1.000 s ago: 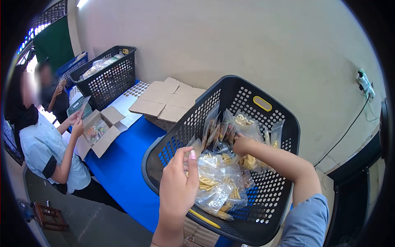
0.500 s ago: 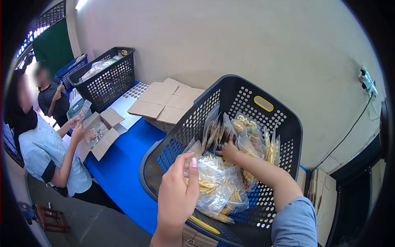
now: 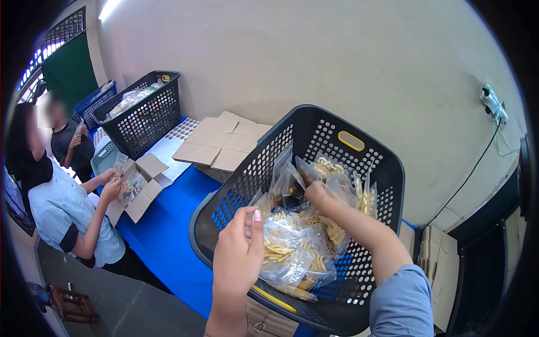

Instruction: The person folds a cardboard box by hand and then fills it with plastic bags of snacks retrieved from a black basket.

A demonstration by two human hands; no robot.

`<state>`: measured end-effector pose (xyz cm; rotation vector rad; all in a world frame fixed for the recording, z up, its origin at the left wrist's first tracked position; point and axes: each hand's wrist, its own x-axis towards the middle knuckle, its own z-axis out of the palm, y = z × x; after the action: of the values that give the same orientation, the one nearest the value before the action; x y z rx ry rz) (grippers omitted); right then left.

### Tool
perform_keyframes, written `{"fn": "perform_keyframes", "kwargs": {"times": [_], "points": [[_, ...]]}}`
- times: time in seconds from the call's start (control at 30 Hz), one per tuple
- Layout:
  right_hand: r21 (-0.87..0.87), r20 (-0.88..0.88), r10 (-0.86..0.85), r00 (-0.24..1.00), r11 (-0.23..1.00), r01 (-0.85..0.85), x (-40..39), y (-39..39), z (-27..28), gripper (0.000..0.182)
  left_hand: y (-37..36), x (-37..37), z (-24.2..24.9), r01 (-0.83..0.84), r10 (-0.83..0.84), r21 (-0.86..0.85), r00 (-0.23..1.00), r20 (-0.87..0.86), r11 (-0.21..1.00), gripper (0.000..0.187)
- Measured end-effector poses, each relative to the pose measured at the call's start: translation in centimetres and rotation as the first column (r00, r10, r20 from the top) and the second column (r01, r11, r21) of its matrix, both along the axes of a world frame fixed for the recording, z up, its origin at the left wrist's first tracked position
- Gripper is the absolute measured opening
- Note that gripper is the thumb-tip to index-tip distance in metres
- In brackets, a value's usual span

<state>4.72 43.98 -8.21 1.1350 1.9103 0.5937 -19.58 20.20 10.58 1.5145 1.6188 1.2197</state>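
Observation:
A large black perforated plastic basket [image 3: 359, 165] stands before me with clear plastic snack bags inside. Pale yellow stick snacks fill the bags [image 3: 292, 247] near the front. My right hand [image 3: 319, 194] reaches down among upright bags at the middle, touching a bag with dark brown contents [image 3: 305, 170]; its fingertips are hidden. Above the basket's near left side is my left hand [image 3: 240, 247], fingers loosely bent and thumb apart, with nothing visible in it. More bags of yellow snacks [image 3: 366, 196] stand along the right side.
Flat cardboard [image 3: 219, 137] lies on the blue-covered table [image 3: 168, 241]. Beyond it stand another black basket [image 3: 143, 115] and an open carton [image 3: 147, 194]. A co-worker [image 3: 78, 208] holds a small packet at the left, with another person [image 3: 70, 140] behind. Folded cartons [image 3: 441, 258] lean at the right.
My right hand has shifted slightly up and right among the bags, and the brown-content bags beside it have moved apart. The co-worker's hands have lowered toward the carton.

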Motion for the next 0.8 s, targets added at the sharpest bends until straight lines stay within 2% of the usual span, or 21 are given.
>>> {"fn": "perform_keyframes", "kwargs": {"times": [0.03,0.07,0.13,0.2,0.27,0.33,0.37,0.43,0.47,0.5,0.53,0.67,0.73,0.8], "points": [[-0.001,0.005,-0.015,1.0,1.0,0.015,1.2,0.2,-0.1,0.048,0.0,0.0,-0.2,0.004,-0.004,0.003,1.0,0.011,1.0,0.035],[0.165,-0.194,0.19,0.963,0.973,-0.159,3.3,0.9,-0.5,0.05,0.1,-0.1,-0.4,0.002,-0.002,0.01,1.0,0.022,1.0,0.036],[0.37,-0.326,0.417,0.848,0.882,-0.291,4.4,1.4,-0.1,0.053,0.0,-0.1,-0.1,-0.003,0.001,0.037,0.999,0.041,0.999,0.037],[0.235,-0.353,0.227,0.908,0.96,-0.149,3.9,0.5,-1.0,0.03,-0.3,0.1,0.1,0.018,-0.018,0.003,0.999,0.027,1.0,0.038],[-0.169,-0.261,0.224,0.939,0.947,-0.273,3.0,-0.1,-1.8,0.021,-0.3,0.1,0.1,0.009,-0.009,0.01,1.0,0.029,1.0,0.039],[-0.146,-0.376,0.338,0.863,0.898,-0.416,1.5,-0.8,-3.6,0.02,-0.3,0.0,-0.1,-0.003,0.003,0.01,1.0,0.018,1.0,0.04],[-0.144,-0.382,0.342,0.859,0.896,-0.421,0.8,-0.6,-4.3,0.02,-0.3,0.0,-0.2,0.004,-0.004,0.017,1.0,-0.008,1.0,0.04],[-0.051,-0.442,0.563,0.698,0.761,-0.647,-0.4,-0.3,-5.5,0.018,-0.2,0.1,-0.2,0.01,-0.01,0.02,0.999,-0.037,1.0,0.04],[-0.051,-0.447,0.563,0.695,0.76,-0.648,-1.1,-0.2,-6.1,0.018,-0.3,0.1,0.1,0.007,-0.007,0.005,1.0,-0.01,1.0,0.04],[-0.081,-0.409,0.375,0.832,0.893,-0.442,-1.7,0.1,-6.9,0.018,-0.3,0.1,0.2,0.005,-0.005,-0.01,1.0,0.018,1.0,0.041],[-0.101,-0.364,0.159,0.918,0.973,-0.208,-2.0,0.3,-7.5,0.018,-0.3,0.1,0.3,0.005,-0.005,-0.012,1.0,0.015,1.0,0.041],[-0.065,-0.338,0.188,0.922,0.973,-0.223,-2.0,0.3,-6.2,0.023,-0.3,0.0,0.4,0.01,-0.01,-0.021,0.999,0.031,1.0,0.04],[-0.04,-0.281,0.282,0.917,0.951,-0.305,-2.1,0.3,-5.1,0.03,-0.2,-0.1,0.4,-0.001,0.001,-0.03,1.0,0.031,1.0,0.04],[0.032,-0.271,0.238,0.933,0.971,-0.239,-2.4,0.1,-5.5,0.021,-0.2,-0.2,0.2,0.015,-0.014,-0.038,0.999,0.033,0.999,0.033]]}}
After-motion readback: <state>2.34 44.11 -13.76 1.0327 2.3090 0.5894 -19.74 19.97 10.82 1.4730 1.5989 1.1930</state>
